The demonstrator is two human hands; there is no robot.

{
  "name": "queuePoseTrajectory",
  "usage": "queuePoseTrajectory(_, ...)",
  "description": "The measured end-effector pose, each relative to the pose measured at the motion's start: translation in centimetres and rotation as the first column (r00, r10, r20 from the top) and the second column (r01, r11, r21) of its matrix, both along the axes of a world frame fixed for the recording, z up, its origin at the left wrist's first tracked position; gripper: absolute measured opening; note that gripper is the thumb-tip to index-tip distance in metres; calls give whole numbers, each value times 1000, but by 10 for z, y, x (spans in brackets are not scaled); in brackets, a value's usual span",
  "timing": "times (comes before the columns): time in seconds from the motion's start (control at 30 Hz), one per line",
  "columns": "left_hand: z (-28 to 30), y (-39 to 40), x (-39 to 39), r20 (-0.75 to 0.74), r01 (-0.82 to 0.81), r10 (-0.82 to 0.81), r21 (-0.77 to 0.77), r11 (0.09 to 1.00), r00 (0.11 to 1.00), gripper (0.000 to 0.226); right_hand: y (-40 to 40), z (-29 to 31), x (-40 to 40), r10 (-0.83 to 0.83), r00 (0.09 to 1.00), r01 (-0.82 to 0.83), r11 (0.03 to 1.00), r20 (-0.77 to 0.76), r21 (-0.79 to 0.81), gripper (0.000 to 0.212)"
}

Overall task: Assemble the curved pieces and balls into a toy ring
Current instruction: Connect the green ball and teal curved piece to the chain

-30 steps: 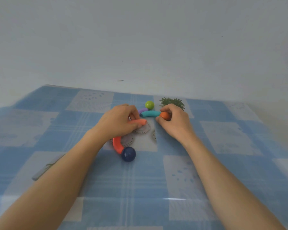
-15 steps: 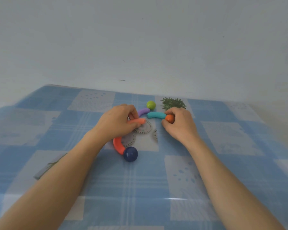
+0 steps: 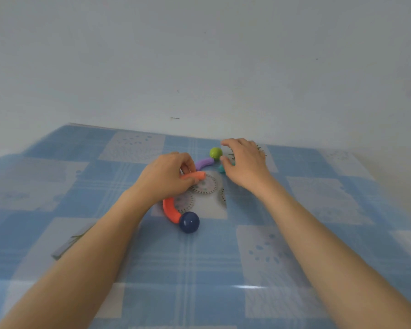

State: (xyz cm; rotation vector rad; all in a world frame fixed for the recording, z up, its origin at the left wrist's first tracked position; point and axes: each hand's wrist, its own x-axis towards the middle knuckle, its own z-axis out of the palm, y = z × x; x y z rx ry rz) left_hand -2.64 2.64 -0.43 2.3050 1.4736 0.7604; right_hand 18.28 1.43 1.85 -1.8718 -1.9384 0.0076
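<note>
My left hand is closed around the middle of an orange curved piece, fingers curled over it and thumb beneath. The near end of that piece sits against a dark blue ball resting on the table. The far end projects free past my fingertips, with nothing attached.

My right hand is spread, fingers extended and parted, and grips nothing. It hovers over the far group of parts. A purple curved piece lies on the table with its far end touching a green ball. Just beside the thumb of my right hand, a small part of a teal piece shows; the rest is hidden under the palm, so I cannot tell whether anything is attached to its other end, or whether the hand touches it.

Step in hand, as I judge it: joining the two partial chains. The ring is roughly half built, in separate sections: orange with blue ball, purple with green ball, and the teal piece apart.

The next move calls for:
1. Closing my right hand on the green ball or the teal piece
2. Bringing the teal end up to the green ball, curve matched to the purple arc
3. Holding the orange section steady so its free end meets the purple piece's near end without rolling the blue ball away
</note>
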Motion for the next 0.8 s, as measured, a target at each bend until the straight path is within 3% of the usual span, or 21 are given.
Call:
queuePoseTrajectory(0.2, -3, -3, -3, 46, 10, -9, -11, 1000, 999, 30, 27, -1, -16, 52, 997, -43, 989, 59, -143, 46)
queuePoseTrajectory(0.37, -4, -3, -1, 25, 25, -25, 1, 1000, 999, 24, 24, -15, -20, 8, 1000, -8, 1000, -3, -18, 31)
queuePoseTrajectory(0.57, -3, -5, 1, 30, 14, -14, -12, 1000, 999, 22, 20, -15, -18, 24, 999, -19, 992, -38, 123, 27)
queuePoseTrajectory(0.8, -2, -7, 1, 34, 13, -12, -34, 999, 999, 23, 17, -13, -14, 49, 987, -27, 989, -150, 144, 22)
